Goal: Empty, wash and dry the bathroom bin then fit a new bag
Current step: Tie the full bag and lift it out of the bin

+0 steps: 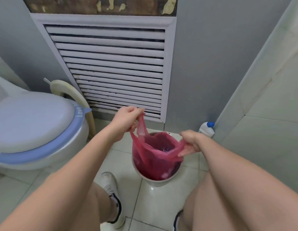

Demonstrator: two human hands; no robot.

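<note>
A round white bathroom bin stands on the tiled floor between my knees. A red plastic bag hangs inside it, its mouth spread open over the bin. My left hand pinches one handle loop of the bag and holds it up above the bin's far left rim. On the right side, my right hand grips the other handle and pulls it outward. Some pale scraps show through the bag near the bottom.
A toilet with a blue-rimmed closed lid stands at the left. A white bottle with a blue cap sits in the corner at the right. A white louvred panel fills the wall ahead. My shoes rest near the bin.
</note>
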